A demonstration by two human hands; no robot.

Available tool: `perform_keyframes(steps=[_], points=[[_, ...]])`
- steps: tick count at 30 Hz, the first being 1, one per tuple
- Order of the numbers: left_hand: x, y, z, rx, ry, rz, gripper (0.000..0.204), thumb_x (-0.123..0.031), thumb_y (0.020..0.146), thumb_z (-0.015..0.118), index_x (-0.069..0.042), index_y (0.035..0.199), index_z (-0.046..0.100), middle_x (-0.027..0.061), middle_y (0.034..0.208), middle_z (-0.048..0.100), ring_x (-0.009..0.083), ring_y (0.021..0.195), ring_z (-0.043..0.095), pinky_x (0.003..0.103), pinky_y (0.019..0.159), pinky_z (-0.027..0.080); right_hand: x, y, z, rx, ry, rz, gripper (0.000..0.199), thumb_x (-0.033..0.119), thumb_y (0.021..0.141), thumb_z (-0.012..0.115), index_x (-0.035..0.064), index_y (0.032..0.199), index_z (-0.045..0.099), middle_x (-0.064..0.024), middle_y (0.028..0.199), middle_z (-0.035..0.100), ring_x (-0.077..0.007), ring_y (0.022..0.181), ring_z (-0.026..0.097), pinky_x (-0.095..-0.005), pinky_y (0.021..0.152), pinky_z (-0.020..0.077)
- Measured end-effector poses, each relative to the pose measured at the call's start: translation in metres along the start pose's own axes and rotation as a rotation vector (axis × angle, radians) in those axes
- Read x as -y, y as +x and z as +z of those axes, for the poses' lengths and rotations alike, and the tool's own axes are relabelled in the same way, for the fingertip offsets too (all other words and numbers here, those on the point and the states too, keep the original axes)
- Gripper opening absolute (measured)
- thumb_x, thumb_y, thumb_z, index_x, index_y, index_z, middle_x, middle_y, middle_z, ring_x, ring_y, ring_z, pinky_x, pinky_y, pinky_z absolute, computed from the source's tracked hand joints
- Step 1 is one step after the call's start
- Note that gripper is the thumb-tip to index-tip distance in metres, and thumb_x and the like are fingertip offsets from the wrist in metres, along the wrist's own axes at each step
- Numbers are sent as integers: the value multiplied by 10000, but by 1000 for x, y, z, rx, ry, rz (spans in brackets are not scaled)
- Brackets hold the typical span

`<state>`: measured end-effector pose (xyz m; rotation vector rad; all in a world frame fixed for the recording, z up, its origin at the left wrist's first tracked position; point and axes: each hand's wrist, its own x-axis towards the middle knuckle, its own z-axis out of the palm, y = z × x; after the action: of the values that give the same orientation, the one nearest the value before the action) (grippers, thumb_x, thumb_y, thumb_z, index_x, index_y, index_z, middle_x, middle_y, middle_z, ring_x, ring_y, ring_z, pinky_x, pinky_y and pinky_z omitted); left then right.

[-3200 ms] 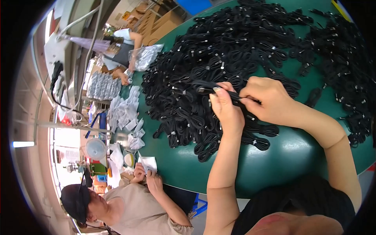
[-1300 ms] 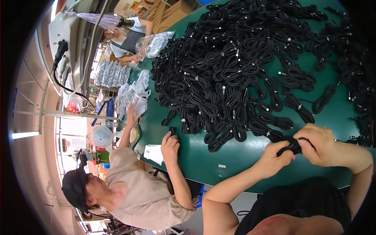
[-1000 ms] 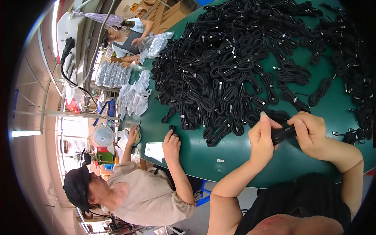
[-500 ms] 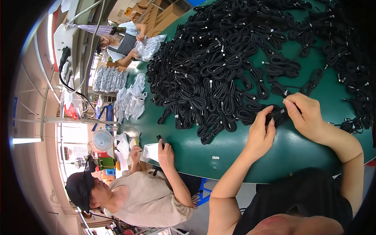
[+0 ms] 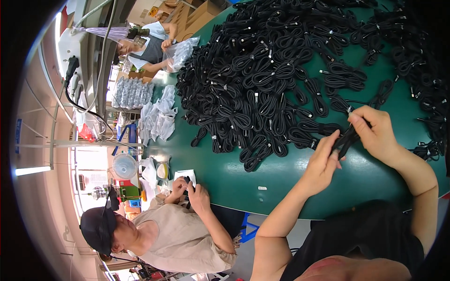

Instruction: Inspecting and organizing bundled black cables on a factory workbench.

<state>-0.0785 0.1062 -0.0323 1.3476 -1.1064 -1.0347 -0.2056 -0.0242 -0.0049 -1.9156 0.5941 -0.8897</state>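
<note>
A black cable bundle [image 5: 348, 139] is held between my two hands, over the near right part of the green table [image 5: 281, 187]. My left hand [image 5: 323, 164] grips its lower left end, thumb and fingers closed round it. The upper right side is pinched by my right hand [image 5: 376, 133], whose thumb and forefinger press together. My fingers cover parts of the bundle, so its ends are hard to make out. Just beyond my hands lie more coiled black cables [image 5: 346, 76], some with silvery plugs showing.
A large heap of coiled black cables [image 5: 253, 84] spreads over the table's far side. To the left, a co-worker in a cap [image 5: 161, 234] handles a small dark item. Another person [image 5: 152, 49] holds clear plastic bags [image 5: 183, 54] near white bags [image 5: 159, 114]. A small white label [image 5: 262, 188] lies on the table.
My hands have shifted slightly right with the bundle, which now shows more between them. The co-worker in the cap has brought both hands together round the dark item.
</note>
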Motion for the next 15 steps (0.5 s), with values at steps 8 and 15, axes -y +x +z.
perform_keyframes(steps=[8,15], points=[[16,-7,0,-126,569,330,613,-107,831,583,22,1341,268,143,1042,480,221,805,503,291,694,445,1,-6,12,50,386,494,234,199,932,461,27,793,536,40,507,396,-28,373,352,-197,355,273],[-4,-1,12,-282,446,509,539,-205,806,642,28,1244,433,148,992,512,204,799,520,264,673,451,3,-1,7,66,425,536,285,228,934,456,10,771,536,20,526,404,-44,390,348,-200,361,291]])
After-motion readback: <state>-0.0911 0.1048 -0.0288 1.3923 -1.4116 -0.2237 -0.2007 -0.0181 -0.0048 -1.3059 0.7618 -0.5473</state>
